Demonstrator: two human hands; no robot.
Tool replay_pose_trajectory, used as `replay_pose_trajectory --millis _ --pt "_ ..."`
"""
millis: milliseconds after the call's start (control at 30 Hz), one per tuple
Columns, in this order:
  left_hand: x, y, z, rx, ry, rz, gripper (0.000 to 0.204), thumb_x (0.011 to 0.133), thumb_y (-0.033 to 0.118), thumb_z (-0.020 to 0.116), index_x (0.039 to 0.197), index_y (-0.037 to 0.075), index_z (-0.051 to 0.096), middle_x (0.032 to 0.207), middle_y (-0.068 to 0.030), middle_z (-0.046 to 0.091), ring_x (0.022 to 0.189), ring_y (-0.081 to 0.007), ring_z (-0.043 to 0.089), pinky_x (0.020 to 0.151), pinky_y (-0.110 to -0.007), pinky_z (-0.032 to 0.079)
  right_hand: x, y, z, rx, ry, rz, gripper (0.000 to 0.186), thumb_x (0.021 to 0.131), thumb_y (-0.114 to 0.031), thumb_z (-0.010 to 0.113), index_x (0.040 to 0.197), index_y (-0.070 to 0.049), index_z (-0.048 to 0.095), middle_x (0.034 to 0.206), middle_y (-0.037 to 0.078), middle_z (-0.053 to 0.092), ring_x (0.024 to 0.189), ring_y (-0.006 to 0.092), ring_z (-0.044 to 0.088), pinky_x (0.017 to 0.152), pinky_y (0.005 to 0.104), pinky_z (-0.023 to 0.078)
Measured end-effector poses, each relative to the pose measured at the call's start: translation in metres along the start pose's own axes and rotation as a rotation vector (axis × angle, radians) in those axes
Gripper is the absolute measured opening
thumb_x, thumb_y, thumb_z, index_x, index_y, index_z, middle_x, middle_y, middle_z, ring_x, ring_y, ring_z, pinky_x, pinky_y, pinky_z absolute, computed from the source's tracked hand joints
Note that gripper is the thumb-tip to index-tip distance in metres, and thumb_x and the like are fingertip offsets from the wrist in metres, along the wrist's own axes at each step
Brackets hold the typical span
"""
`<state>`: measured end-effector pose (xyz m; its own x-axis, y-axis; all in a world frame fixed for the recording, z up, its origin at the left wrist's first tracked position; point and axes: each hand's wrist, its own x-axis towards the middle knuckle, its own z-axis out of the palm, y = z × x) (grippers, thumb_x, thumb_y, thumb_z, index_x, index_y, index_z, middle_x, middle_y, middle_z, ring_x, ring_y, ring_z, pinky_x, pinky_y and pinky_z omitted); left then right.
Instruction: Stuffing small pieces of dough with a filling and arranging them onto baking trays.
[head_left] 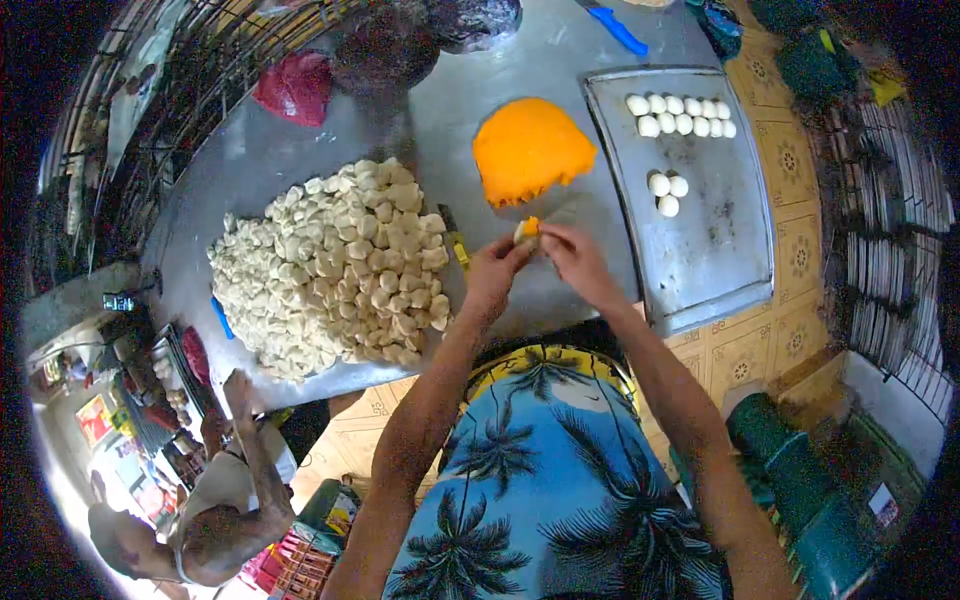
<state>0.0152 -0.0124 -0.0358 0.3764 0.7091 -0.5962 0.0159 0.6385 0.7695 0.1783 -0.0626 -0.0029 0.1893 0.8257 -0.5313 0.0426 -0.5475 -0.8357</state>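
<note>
In front of me, my left hand (493,270) pinches a small dough piece (519,236) with a lump of orange filling (531,227) on it. From the other side, the fingers of my right hand (580,262) are closed at the edge of the same piece, slightly blurred. Just beyond both hands lies a mound of orange filling (533,150), ragged along its near edge. A large heap of pale dough pieces (335,265) covers the table to the left. On a metal tray (708,270) at the right sit several round white dough balls (668,206), most in two rows.
A yellow-handled tool (458,248) lies between the heap and my left hand. Across the metal table (430,130) are a blue-handled tool (622,32), a dark red bag (297,88) and dark bundles (385,55). Another person (225,510) stands at the lower left, one hand at the table edge.
</note>
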Motion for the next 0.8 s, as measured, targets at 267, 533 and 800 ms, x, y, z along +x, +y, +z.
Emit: replay_pose_trajectory --millis 267,533,800 --pt "-0.004 0.010 -0.004 -0.156 -0.169 -0.140 0.033 0.099 0.018 0.067 0.122 -0.005 0.066 0.109 -0.0081 0.070 0.097 -0.0155 0.067 0.088 -0.031 0.056 -0.030 0.019 0.013 -0.164 0.360 -0.338 0.028 0.093 -0.004 0.062 0.120 0.000 0.068 0.099 0.015 0.073 0.085 0.0263 0.070 0.076 0.0367 0.057" --pt "-0.006 0.031 -0.009 0.085 -0.437 -0.110 0.031 0.098 0.016 0.068 0.126 0.001 0.067 0.107 -0.0041 0.071 0.094 -0.0138 0.067 0.089 -0.031 0.056 -0.031 0.003 0.009 -0.015 0.219 -0.236 0.018 0.095 -0.008 0.065 0.107 0.002 0.073 0.083 0.010 0.073 0.075 0.0108 0.065 0.066 0.0295 0.054" --pt "-0.006 0.024 0.003 0.349 -0.260 -0.007 0.037 0.098 0.013 0.066 0.132 -0.001 0.062 0.112 -0.0091 0.071 0.094 -0.0151 0.068 0.083 -0.030 0.057 -0.025 0.013 -0.004 -0.314 0.077 -0.375 0.016 0.082 -0.008 0.073 0.097 -0.003 0.074 0.090 0.016 0.064 0.087 0.0307 0.065 0.079 0.0406 0.053"
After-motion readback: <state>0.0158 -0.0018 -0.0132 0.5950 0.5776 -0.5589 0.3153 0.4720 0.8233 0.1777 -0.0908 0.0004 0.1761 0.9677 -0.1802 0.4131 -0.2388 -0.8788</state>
